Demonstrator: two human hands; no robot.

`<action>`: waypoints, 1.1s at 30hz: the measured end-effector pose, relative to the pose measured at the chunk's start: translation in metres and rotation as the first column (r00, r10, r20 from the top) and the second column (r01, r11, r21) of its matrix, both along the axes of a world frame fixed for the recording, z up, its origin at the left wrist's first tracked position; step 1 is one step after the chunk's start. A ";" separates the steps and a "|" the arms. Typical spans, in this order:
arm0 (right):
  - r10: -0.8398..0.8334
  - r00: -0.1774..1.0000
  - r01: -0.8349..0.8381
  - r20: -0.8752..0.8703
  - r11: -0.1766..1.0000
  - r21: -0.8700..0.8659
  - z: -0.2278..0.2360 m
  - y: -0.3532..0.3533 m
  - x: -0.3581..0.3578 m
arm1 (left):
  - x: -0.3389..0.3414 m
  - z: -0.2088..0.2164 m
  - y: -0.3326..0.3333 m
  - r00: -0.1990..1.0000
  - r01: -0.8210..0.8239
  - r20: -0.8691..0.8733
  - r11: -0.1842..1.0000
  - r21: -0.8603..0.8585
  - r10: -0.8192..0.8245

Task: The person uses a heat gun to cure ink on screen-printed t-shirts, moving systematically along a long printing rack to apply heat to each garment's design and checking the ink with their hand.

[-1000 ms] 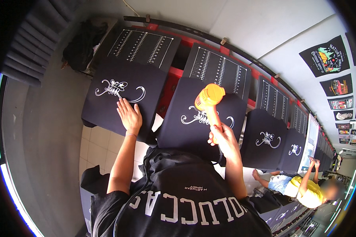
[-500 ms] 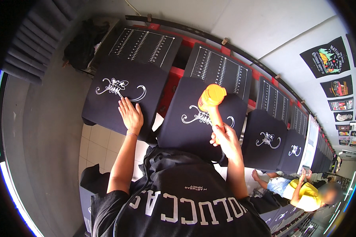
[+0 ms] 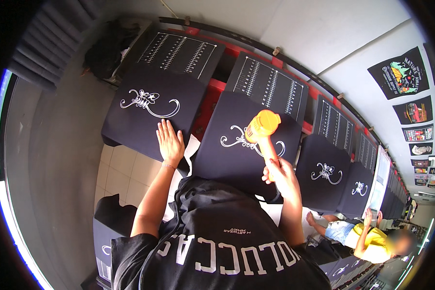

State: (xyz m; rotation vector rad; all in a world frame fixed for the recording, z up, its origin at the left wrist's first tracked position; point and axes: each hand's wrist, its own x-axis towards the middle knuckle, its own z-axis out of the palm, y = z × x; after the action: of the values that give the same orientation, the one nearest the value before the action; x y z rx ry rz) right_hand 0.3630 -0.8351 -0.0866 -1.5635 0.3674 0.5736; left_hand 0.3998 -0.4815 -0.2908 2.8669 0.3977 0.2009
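My left hand (image 3: 171, 145) lies flat, fingers stretched, on a black shirt (image 3: 125, 123) spread over the leftmost printing board. Its fingertips rest just below the white curled print (image 3: 145, 100). In my right hand (image 3: 281, 175) is the handle of an orange hair dryer (image 3: 264, 126). The dryer is held above the second black shirt (image 3: 217, 159), where it hides part of a similar white print (image 3: 233, 137).
Black boards with white ruled marks (image 3: 270, 82) stand along a red frame and dark rail (image 3: 304, 67). More printed shirts (image 3: 326, 171) continue rightward. A person in yellow (image 3: 369, 239) sits at the lower right. Posters (image 3: 401, 72) hang on the right wall.
My left hand has slid right and slightly nearer me, off the print's edge. The hair dryer has shifted a little right and nearer. The view has turned slightly.
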 end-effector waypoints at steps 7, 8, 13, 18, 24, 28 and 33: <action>0.007 0.999 -0.008 0.032 1.000 0.029 -0.008 -0.006 0.037 | -0.011 -0.002 -0.004 0.989 -0.149 0.010 0.989 0.015 0.149; 0.019 0.999 -0.020 0.049 1.000 0.023 -0.009 -0.004 0.038 | -0.011 -0.001 -0.005 0.986 -0.169 0.008 0.985 0.018 0.169; 0.048 0.999 -0.049 0.007 0.998 0.029 -0.005 -0.011 0.044 | -0.013 -0.001 -0.007 0.974 -0.228 0.021 0.974 0.018 0.227; 0.110 0.994 -0.110 0.001 0.994 0.006 -0.001 -0.018 0.038 | -0.011 0.000 -0.009 0.969 -0.247 0.034 0.968 0.048 0.245; 0.124 0.992 -0.124 0.039 0.992 -0.015 -0.002 -0.026 0.025 | -0.009 0.003 -0.012 0.963 -0.266 0.053 0.961 0.076 0.263; 0.080 0.996 -0.081 0.032 0.997 0.000 -0.003 -0.037 0.027 | -0.009 0.001 -0.012 0.963 -0.265 0.066 0.959 0.096 0.260; 0.095 0.995 -0.095 0.023 0.995 -0.008 0.000 -0.041 0.029 | -0.009 0.001 -0.013 0.960 -0.276 0.077 0.957 0.092 0.269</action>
State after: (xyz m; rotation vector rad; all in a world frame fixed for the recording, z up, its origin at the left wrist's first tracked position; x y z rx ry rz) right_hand 0.3925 -0.8758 -0.0868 -1.5994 0.2784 0.6271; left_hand 0.3911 -0.4947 -0.2893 2.8848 0.7927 0.3708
